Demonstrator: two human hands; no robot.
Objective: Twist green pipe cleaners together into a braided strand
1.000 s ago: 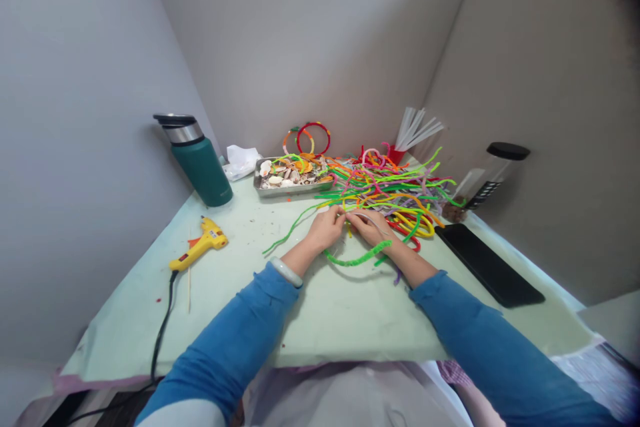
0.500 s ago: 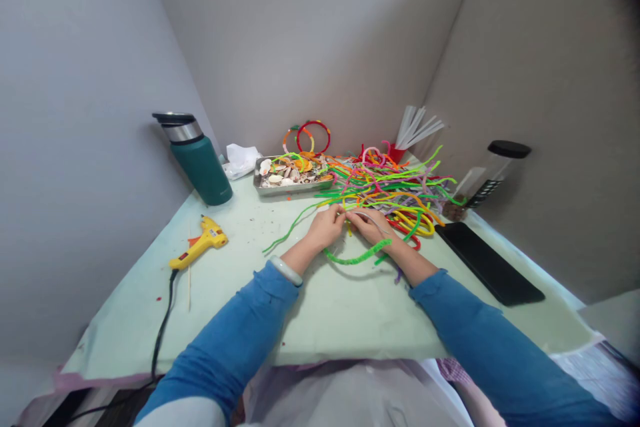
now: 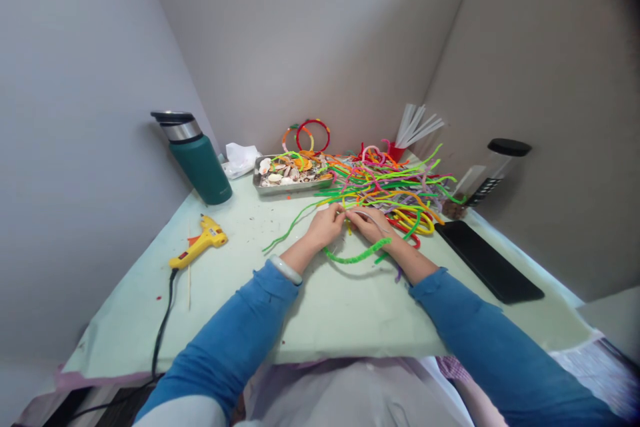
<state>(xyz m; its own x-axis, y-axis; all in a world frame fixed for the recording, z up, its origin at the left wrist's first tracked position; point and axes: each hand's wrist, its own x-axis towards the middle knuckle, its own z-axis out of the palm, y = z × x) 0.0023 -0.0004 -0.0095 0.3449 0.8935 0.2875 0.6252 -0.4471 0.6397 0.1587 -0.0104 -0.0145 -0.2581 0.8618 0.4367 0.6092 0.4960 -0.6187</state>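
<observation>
My left hand [image 3: 327, 224] and my right hand [image 3: 371, 223] meet fingertip to fingertip over the middle of the table, both closed in a pinch. Between them is a curved piece: a fuzzy green pipe cleaner stretch [image 3: 357, 258] bows toward me below the hands, and a thin pale, bare-looking strand [image 3: 373, 217] arcs over my right hand. They look like parts of one hoop, though my fingers hide the join. Just beyond my fingers lies a heap of coloured pipe cleaners [image 3: 395, 180]. A short yellow bit [image 3: 349, 229] shows between the hands.
A yellow glue gun [image 3: 200, 243] with a black cord and a thin stick [image 3: 189, 280] lie left. Behind stand a teal bottle [image 3: 200, 167], a metal tray [image 3: 293, 190] of shells and two decorated rings [image 3: 314, 121]. A black phone-like slab [image 3: 487, 260] and clear bottle [image 3: 500, 167] are right.
Almost nothing differs. Both hands keep their pinch in the same place, and the view has shifted very slightly.
</observation>
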